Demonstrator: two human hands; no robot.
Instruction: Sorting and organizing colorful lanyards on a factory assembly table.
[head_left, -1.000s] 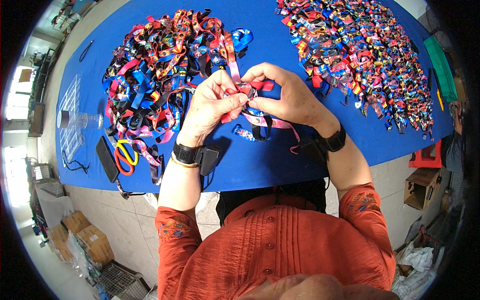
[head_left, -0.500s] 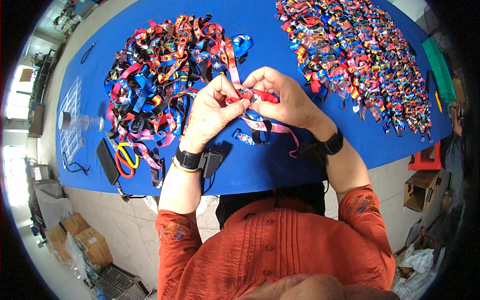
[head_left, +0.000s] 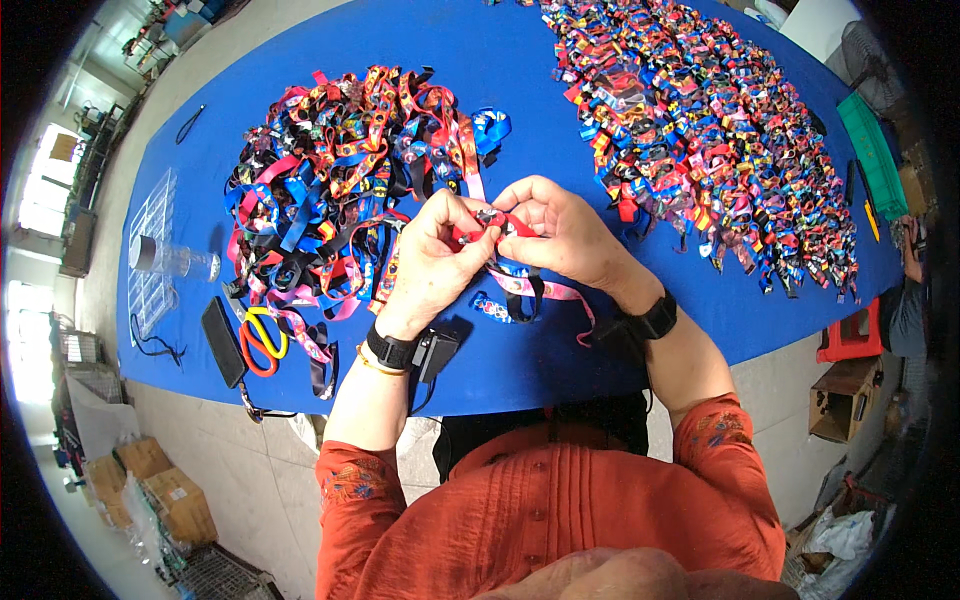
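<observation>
The left hand [head_left: 432, 262] and right hand [head_left: 568, 240], close together, pinch the red strap [head_left: 517, 228] (finer detail is hidden), best held lightly, without twisting.

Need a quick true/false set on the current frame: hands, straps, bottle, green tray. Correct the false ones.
1. The left hand and right hand are both on a red strap. True.
2. The left hand lies flat and spread. False: its thumb and fingers are closed together at the strap.
3. A clear bottle is left of the tangled strap heap. True.
4. The bottle is nearer the right hand. False: it is nearer the left hand.
5. A green tray is at the picture's right. True.
</observation>
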